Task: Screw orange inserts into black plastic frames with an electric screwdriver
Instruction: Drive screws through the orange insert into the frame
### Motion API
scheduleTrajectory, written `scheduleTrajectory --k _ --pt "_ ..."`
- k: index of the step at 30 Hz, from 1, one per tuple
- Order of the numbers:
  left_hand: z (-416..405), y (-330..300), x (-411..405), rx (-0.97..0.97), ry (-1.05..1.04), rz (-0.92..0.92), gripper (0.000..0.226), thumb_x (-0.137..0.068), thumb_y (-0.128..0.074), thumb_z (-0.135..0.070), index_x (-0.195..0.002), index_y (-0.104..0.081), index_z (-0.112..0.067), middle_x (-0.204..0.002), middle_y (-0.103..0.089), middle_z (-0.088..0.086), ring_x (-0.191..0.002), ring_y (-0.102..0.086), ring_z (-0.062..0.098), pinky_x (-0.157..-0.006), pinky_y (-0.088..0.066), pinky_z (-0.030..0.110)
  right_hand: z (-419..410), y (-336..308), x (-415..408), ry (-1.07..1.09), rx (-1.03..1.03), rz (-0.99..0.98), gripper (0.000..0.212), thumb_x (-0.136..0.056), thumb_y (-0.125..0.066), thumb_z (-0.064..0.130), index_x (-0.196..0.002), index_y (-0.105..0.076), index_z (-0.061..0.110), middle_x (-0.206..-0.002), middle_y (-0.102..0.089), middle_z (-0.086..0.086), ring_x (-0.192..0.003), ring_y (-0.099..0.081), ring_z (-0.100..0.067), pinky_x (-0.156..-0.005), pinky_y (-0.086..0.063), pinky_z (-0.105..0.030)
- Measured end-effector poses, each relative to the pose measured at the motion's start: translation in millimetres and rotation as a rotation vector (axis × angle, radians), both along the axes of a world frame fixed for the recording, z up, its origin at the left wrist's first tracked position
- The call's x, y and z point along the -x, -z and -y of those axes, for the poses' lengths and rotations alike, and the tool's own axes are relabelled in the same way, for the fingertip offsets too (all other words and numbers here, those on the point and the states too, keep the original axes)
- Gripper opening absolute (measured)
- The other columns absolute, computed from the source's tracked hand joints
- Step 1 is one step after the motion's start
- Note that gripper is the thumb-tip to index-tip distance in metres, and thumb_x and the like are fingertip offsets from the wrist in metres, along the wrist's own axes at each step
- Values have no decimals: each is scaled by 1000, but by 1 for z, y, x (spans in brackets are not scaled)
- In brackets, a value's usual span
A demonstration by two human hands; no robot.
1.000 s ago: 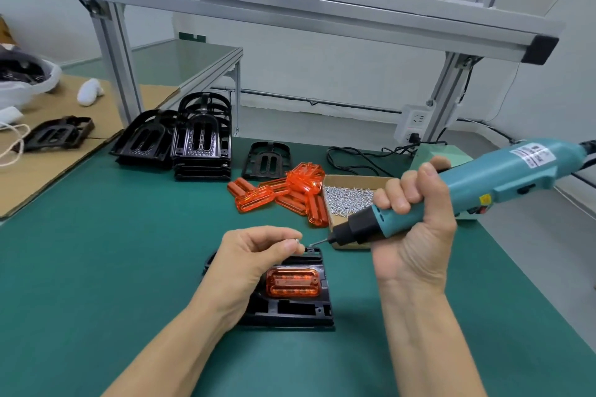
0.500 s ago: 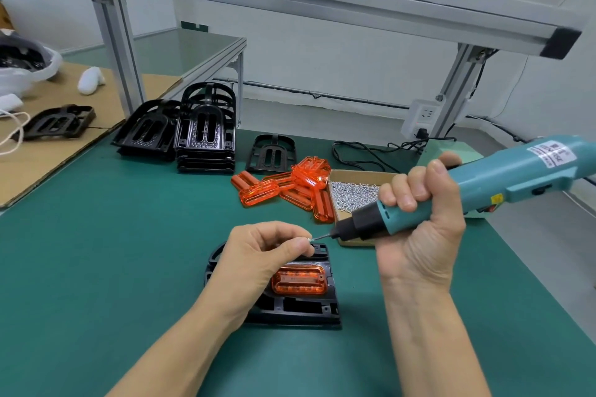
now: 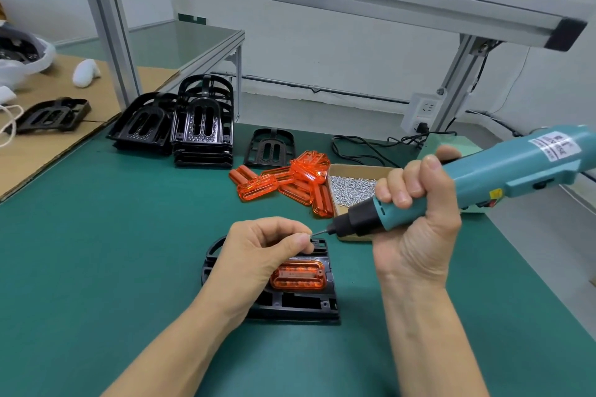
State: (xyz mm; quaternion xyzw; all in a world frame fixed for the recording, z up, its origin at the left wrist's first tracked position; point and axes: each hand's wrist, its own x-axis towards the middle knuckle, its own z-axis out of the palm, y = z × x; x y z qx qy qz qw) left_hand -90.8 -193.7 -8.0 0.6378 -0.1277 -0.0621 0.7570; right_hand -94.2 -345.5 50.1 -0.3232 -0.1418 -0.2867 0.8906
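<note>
A black plastic frame [image 3: 303,303] lies on the green mat in front of me, with an orange insert [image 3: 298,274] seated in it. My left hand [image 3: 261,255] hovers over the frame's left part, thumb and forefinger pinched on a small screw at the tip of the screwdriver bit. My right hand [image 3: 416,219] grips a teal electric screwdriver [image 3: 477,184], held nearly level and pointing left, its bit touching the pinched screw just above the frame's far right corner.
Loose orange inserts [image 3: 283,184] lie in a pile beyond the frame, beside a cardboard box of screws [image 3: 351,187]. Stacks of black frames [image 3: 200,129] stand at the back left, one single frame [image 3: 269,147] beside them. Aluminium posts, a power socket and cables sit behind.
The two hands have stayed together, with the screw still pinched at the bit tip. The whole scene sits slightly higher and to the right as my head shifted.
</note>
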Motion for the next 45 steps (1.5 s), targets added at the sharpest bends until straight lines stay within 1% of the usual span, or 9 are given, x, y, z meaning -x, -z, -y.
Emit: scheduleTrajectory --k 4,10,13,15,18,22,26,40,45 --pt "1 3 0 -79 -31 43 15 -80 -69 -11 -76 -76 -23 -73 -72 4 -68 -66 9 -64 -51 19 -5 3 2 63 115 49 21 -86 -46 4 -101 -46 19 -54 -39 10 -44 -39 -5 -49 -39 -20" --pt "-2 5 -3 -80 -37 29 11 -79 -71 -14 -77 -76 -24 -74 -73 4 -69 -66 9 -64 -50 19 -8 3 -2 27 97 35 20 -86 -46 4 -99 -48 19 -53 -39 10 -42 -38 -5 -48 -38 -20" --pt "-5 1 -5 -137 -20 39 11 -74 -75 -27 -84 -77 -30 -85 -74 -1 -77 -65 5 -76 -49 25 -1 2 -3 9 99 13 18 -86 -47 5 -97 -49 20 -52 -39 10 -42 -38 -5 -48 -39 -20" --pt "-11 2 -8 -203 -41 65 19 -79 -73 -22 -92 -76 -35 -96 -73 -6 -83 -63 -2 -89 -48 31 4 1 -4 -2 121 0 18 -87 -47 5 -97 -49 20 -52 -39 10 -42 -39 -5 -48 -39 -20" --pt "-16 4 -10 -457 -129 172 28 -89 -63 -13 -97 -73 -38 -105 -67 -16 -109 -56 2 -104 -40 39 10 3 -7 -14 200 -44 19 -85 -49 4 -96 -50 20 -52 -39 9 -42 -39 -6 -48 -39 -20" --pt "-9 10 -8 -886 -35 444 43 -94 -49 -5 -98 -71 -41 -100 -61 -22 -111 -41 8 -104 -20 32 12 9 -9 -17 350 -137 21 -82 -55 4 -96 -52 19 -51 -39 6 -42 -38 -10 -47 -39 -23" --pt "-7 17 -9 -1097 101 575 56 -86 -45 4 -106 -70 -42 -112 -57 -35 -112 -25 -6 -102 -3 25 10 12 -11 -24 444 -162 23 -81 -56 3 -98 -51 18 -50 -40 6 -41 -37 -11 -46 -38 -24" --pt "-6 23 -13 -1136 115 636 55 -84 -48 2 -108 -69 -43 -117 -57 -35 -116 -23 -4 -95 -2 24 0 20 -19 -24 570 -176 23 -81 -57 3 -99 -51 14 -48 -42 3 -42 -37 -15 -49 -38 -25" --pt "-7 26 -14 -1116 110 655 54 -84 -48 2 -105 -71 -42 -115 -57 -35 -104 -16 -7 -90 -6 23 1 22 -22 -67 634 -166 22 -82 -59 4 -95 -57 22 -48 -43 4 -42 -38 -15 -49 -39 -25"
